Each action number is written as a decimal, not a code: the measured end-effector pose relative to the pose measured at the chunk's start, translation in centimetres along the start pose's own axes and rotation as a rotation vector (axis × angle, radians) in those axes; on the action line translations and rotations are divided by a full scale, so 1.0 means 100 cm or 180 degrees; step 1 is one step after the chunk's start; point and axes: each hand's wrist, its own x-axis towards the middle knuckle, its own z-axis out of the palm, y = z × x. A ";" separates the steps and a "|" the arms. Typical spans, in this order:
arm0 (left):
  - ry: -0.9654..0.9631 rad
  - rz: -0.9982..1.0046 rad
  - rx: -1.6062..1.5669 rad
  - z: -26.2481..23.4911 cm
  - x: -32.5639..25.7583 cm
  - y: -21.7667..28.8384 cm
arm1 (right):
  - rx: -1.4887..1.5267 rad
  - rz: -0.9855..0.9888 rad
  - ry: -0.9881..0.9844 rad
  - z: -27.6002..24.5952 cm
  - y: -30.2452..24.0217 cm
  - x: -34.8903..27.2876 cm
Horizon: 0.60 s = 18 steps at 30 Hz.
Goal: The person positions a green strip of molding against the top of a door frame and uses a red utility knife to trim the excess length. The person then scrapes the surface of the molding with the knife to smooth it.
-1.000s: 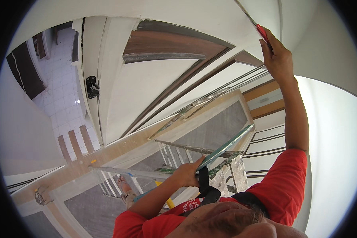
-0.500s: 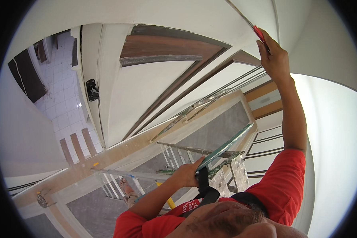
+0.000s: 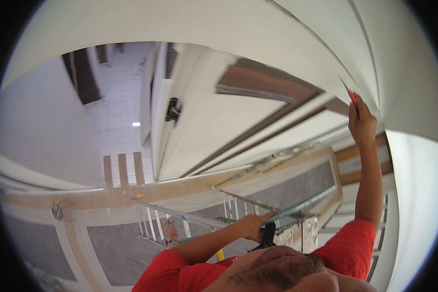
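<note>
Raised high at the right, my right hand [image 3: 363, 127] is closed around a slim red-and-black handled tool [image 3: 354, 100]. Its thin pointed tip is close to a dark seam line [image 3: 319, 40] on the white surface overhead; I cannot tell whether it touches. Its exact kind is not clear. In front of my chest, my left hand [image 3: 254, 227] is closed at the near end of a long, flat greenish strip [image 3: 304, 202] that slants up to the right. A black strap [image 3: 267, 235] hangs beside that hand, and its fingers are partly hidden.
Paint-spattered metal ladders [image 3: 180, 217] stand below, with a bare foot [image 3: 170, 225] by the rungs. A white door with a black lock [image 3: 173, 110] and brown-framed panels [image 3: 265, 82] fill the middle. Tiled floor [image 3: 116, 114] shows through an opening at left. Brown strips [image 3: 123, 170] lie near the threshold.
My view has turned, so the door and ladders sit farther right. My right hand with the tool appears lower and farther right, still by the seam. My left hand keeps hold of the strip.
</note>
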 end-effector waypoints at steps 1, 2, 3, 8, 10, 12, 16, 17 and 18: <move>-0.0052 0.0000 0.0015 -0.001 0.001 0.000 | 0.0342 0.0064 -0.0013 -0.001 -0.017 0.000; 0.0002 -0.0061 0.0018 -0.005 0.001 0.002 | 0.0592 0.0652 -0.0558 -0.011 -0.044 0.007; 0.0049 -0.0120 0.0021 -0.008 0.000 0.005 | 0.0837 0.0616 -0.0550 -0.010 -0.066 0.014; 0.0153 -0.0021 0.0124 -0.001 -0.003 0.001 | 0.1431 -0.0004 -0.0596 -0.035 -0.143 0.043; -0.0002 -0.0182 0.0088 -0.009 -0.006 0.010 | 0.1466 -0.0831 0.0051 -0.036 -0.169 0.060; -0.0078 -0.0242 0.0075 -0.013 -0.008 0.015 | 0.1684 -0.0496 -0.0233 -0.052 -0.188 0.070; 0.0057 -0.0095 0.0012 -0.014 -0.012 0.016 | 0.1343 -0.0793 0.0324 -0.079 -0.220 0.111; 0.0116 -0.0032 -0.0030 -0.014 -0.013 0.017 | 0.1239 -0.0763 0.0345 -0.090 -0.229 0.120; 0.0108 -0.0043 -0.0026 -0.014 -0.014 0.017 | 0.1129 -0.0726 0.0361 -0.098 -0.235 0.128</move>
